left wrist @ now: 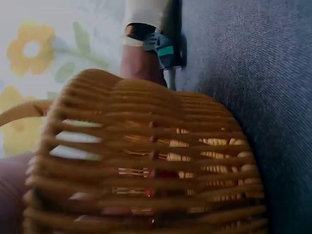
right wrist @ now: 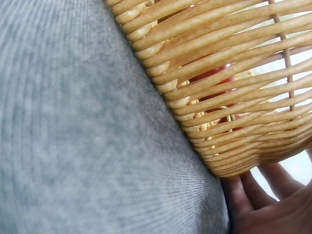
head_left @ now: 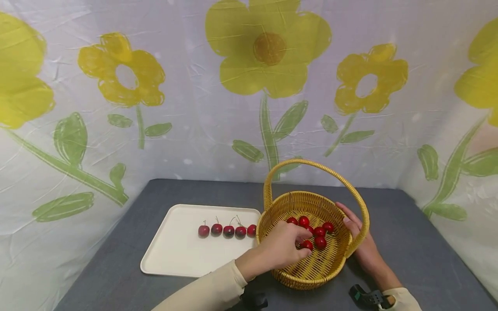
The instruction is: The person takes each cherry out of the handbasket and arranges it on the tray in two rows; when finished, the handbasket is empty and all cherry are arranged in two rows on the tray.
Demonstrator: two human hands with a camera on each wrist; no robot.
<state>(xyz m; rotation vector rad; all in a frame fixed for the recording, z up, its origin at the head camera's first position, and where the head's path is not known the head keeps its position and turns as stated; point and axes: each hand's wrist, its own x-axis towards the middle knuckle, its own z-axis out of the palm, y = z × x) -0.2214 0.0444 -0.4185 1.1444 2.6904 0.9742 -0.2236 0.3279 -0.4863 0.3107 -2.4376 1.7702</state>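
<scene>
My left hand [head_left: 282,247] reaches over the near left rim into a wicker basket [head_left: 299,280], thumb and fingers closed about a red cherry [head_left: 307,245]. Several other shiny cherries [head_left: 320,242] lie on the basket floor, mostly beyond the fingertips. My right hand [head_left: 362,246] rests along the basket's outer right side, fingers extended against the wall and thumb at the rim. In the right wrist view, the right hand's fingers [right wrist: 275,183] lie by the woven wall [right wrist: 234,97]. Through the weave in the left wrist view, a bit of red cherry [left wrist: 165,175] shows.
Left of the basket, a cream tray [head_left: 175,255] carries a row of several dark red cherries [head_left: 228,231] with stems; the basket overlaps its right end. The tall basket handle [head_left: 311,163] arches above. Grey cloth [head_left: 408,250] covers the table, with a flowered curtain [head_left: 186,129] behind.
</scene>
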